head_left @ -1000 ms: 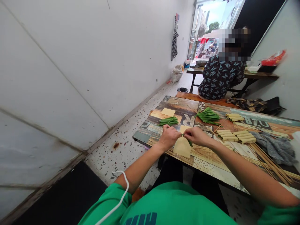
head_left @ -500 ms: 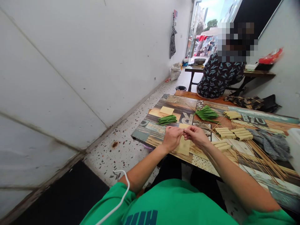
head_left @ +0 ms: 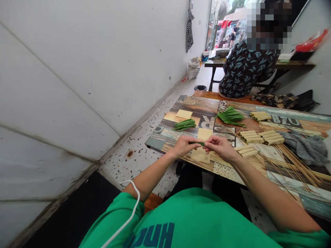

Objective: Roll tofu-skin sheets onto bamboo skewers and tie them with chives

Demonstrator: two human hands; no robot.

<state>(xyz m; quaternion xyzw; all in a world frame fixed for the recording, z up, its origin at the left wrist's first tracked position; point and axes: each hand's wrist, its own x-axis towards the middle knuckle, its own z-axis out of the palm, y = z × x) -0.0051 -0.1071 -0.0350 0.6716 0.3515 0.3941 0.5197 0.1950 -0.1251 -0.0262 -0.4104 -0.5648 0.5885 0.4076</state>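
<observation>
Between the fingertips of my left hand (head_left: 182, 146) and my right hand (head_left: 218, 146) is a small bunch of cut green chives (head_left: 199, 143). Both hands pinch it, one at each end, above a pale yellow tofu-skin sheet (head_left: 205, 133) on the table. A short pile of cut chives (head_left: 184, 124) lies beyond my left hand, with another tofu-skin sheet (head_left: 184, 113) behind it. Farther back to the right is a larger fanned pile of chives (head_left: 230, 116). Skewered tofu-skin rolls (head_left: 249, 137) lie to the right of my right hand, and more rolls (head_left: 245, 151) are nearer it.
Loose bamboo skewers (head_left: 297, 165) and a grey cloth (head_left: 307, 146) lie on the right of the patterned table (head_left: 165, 139). A person (head_left: 249, 69) sits beyond it, facing away, on a wooden bench (head_left: 207, 94). A white wall (head_left: 103, 69) runs along the left.
My hands have drawn slightly apart, and the green chives now show between them. The whole view has shifted a little; the piles and rolls stay as they were.
</observation>
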